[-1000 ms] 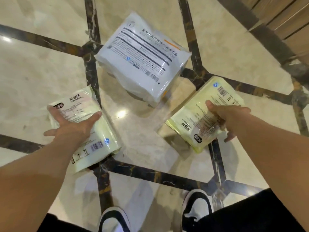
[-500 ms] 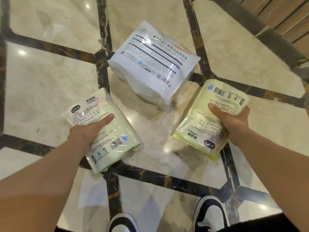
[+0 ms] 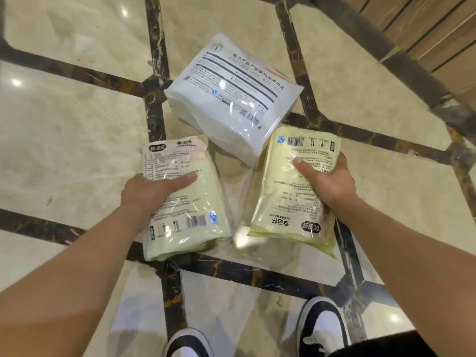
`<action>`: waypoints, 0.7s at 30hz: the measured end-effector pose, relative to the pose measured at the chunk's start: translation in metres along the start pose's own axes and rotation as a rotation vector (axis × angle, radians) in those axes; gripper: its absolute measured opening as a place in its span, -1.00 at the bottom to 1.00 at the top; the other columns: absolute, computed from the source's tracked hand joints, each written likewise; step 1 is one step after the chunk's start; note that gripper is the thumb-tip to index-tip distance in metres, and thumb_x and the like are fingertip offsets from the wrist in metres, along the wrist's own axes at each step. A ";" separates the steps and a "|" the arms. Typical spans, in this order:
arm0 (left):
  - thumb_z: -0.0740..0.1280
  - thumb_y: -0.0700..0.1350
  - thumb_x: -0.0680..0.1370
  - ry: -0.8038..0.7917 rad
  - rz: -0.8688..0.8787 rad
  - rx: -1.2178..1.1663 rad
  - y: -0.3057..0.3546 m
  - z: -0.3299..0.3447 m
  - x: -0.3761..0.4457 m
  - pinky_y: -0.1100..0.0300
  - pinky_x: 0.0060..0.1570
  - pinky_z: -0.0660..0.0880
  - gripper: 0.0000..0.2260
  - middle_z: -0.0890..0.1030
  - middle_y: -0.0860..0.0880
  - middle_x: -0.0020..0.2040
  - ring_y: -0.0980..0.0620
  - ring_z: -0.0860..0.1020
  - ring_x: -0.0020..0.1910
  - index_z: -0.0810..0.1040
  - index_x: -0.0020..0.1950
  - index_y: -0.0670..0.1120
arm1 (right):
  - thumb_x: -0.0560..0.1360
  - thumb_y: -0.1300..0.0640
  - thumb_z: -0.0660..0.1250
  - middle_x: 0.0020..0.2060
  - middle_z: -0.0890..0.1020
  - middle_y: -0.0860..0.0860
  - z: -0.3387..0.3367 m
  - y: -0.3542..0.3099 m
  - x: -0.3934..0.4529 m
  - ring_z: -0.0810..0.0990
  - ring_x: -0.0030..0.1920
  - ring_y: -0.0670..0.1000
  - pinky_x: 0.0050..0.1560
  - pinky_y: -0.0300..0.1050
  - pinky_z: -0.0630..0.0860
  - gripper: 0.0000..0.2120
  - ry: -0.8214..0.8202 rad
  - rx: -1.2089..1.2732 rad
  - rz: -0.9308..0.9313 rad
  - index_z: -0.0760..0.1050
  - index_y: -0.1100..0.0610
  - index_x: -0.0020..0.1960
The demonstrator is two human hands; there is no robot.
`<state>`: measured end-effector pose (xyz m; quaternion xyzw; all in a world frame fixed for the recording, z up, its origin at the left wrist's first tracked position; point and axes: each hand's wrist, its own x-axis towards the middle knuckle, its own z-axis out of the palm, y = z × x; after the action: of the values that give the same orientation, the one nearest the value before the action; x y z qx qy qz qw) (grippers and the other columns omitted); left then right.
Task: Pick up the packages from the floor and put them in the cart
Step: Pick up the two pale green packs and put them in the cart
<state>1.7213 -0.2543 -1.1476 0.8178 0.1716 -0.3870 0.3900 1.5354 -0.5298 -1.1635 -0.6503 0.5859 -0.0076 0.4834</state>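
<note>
Your left hand [image 3: 152,188] has closed round its pale green package [image 3: 185,202] and lifted it off the floor, carrying it toward 3 o'clock. Your right hand [image 3: 328,181] has raised its own pale green package [image 3: 291,191] and swung it toward 9 o'clock. The 2 packs now hang just beside each other, where 1 second ago they lay well apart.

幸运杯 on left green package [image 3: 185,202], same on right green package [image 3: 291,191]
</note>
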 end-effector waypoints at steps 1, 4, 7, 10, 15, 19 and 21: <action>0.70 0.24 0.14 0.006 0.008 0.002 0.002 0.005 -0.003 0.06 0.02 0.63 -0.48 0.72 0.02 -0.12 -0.02 0.71 -0.09 0.63 -0.05 0.05 | 0.34 -0.30 0.60 0.11 0.67 -0.05 0.001 -0.001 0.000 0.68 0.11 0.09 0.18 0.06 0.62 -0.17 0.016 -0.009 -0.001 0.32 -0.08 0.46; 0.65 0.27 0.25 0.067 0.026 -0.029 0.007 0.017 -0.012 0.18 -0.18 0.55 -0.56 0.66 0.06 -0.15 0.06 0.65 -0.16 0.55 -0.11 0.08 | 0.24 -0.42 0.57 0.13 0.68 0.00 0.001 -0.006 -0.003 0.70 0.12 0.13 0.19 0.15 0.66 -0.10 0.068 -0.051 -0.005 0.37 0.03 0.39; 0.63 0.38 0.15 0.145 0.011 -0.054 0.003 0.019 -0.036 0.16 -0.14 0.60 -0.42 0.69 0.06 -0.11 0.04 0.68 -0.15 0.61 -0.02 0.07 | 0.10 -0.51 0.52 0.14 0.68 0.00 -0.004 -0.016 -0.020 0.71 0.10 0.09 0.18 0.10 0.67 -0.02 0.124 -0.027 0.012 0.48 0.09 0.32; 0.54 0.52 -0.05 0.264 0.026 0.027 -0.007 0.015 -0.081 -0.03 0.07 0.64 -0.10 0.72 0.07 0.02 -0.03 0.70 -0.02 0.63 0.15 0.05 | 0.05 -0.53 0.50 0.03 0.73 -0.07 -0.013 -0.022 -0.057 0.73 0.01 -0.05 0.07 -0.04 0.71 -0.07 0.120 -0.029 -0.017 0.61 0.04 0.23; 0.52 0.56 0.01 0.277 0.193 0.215 0.013 -0.008 -0.184 -0.06 0.18 0.59 -0.08 0.70 0.10 0.08 -0.02 0.67 0.11 0.60 0.20 0.04 | 0.17 -0.51 0.56 -0.02 0.73 -0.10 -0.063 -0.071 -0.132 0.73 -0.06 -0.19 -0.10 -0.26 0.68 -0.11 -0.040 -0.135 -0.176 0.56 0.10 0.23; 0.55 0.57 -0.01 0.290 0.252 0.131 0.047 -0.045 -0.263 -0.02 0.13 0.62 -0.09 0.72 0.13 0.04 0.05 0.70 0.05 0.64 0.17 0.05 | 0.30 -0.36 0.61 -0.02 0.72 -0.18 -0.138 -0.117 -0.188 0.68 -0.06 -0.33 -0.03 -0.39 0.62 -0.28 -0.056 -0.057 -0.211 0.57 0.12 0.23; 0.59 0.51 0.06 0.264 0.256 0.107 0.073 -0.061 -0.311 0.04 0.16 0.60 -0.24 0.70 0.16 0.00 0.13 0.68 0.02 0.62 0.11 0.10 | 0.27 -0.39 0.60 0.01 0.76 -0.13 -0.187 -0.143 -0.216 0.73 0.01 -0.24 0.06 -0.19 0.69 -0.26 -0.043 -0.037 -0.194 0.62 0.08 0.24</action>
<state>1.5949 -0.2472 -0.8481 0.8962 0.0949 -0.2318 0.3662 1.4676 -0.5012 -0.8523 -0.7128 0.5098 -0.0292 0.4808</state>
